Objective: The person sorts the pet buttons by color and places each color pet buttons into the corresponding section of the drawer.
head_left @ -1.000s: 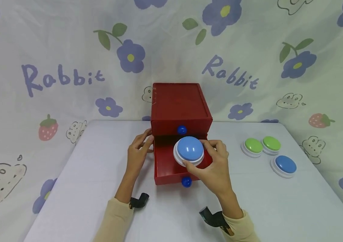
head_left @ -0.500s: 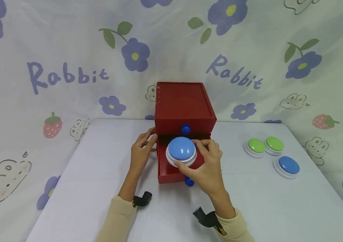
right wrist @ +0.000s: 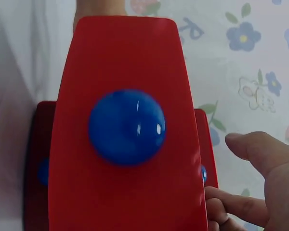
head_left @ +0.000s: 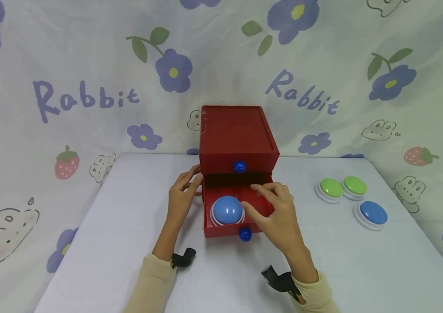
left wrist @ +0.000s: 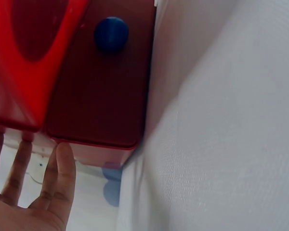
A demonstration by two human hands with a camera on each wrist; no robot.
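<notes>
A blue push button with a white base point(head_left: 227, 210) lies in the front left part of the pulled-out lower drawer point(head_left: 221, 231) of a red two-drawer box point(head_left: 237, 130). Just right of it, over the drawer, is my right hand point(head_left: 280, 217), thumb and fingers apart and holding nothing. The thumb is near the button; whether it touches cannot be told. My left hand point(head_left: 180, 198) rests with extended fingers against the box's left side, as the left wrist fingers point(left wrist: 62, 178) show. In the right wrist view, the drawer front point(right wrist: 130, 192) hides the button.
On the white table point(head_left: 362, 269), two green push buttons point(head_left: 331, 188) point(head_left: 355, 186) and another blue push button point(head_left: 373, 213) stand to the right. Blue round knobs point(head_left: 239, 167) point(head_left: 245, 234) stick out of both drawer fronts. A patterned curtain point(head_left: 221, 56) hangs close behind the box.
The blue push button has gone left and down into the drawer's front left part. My right hand has let go of it and drawn back to the right. My left hand stays at the box.
</notes>
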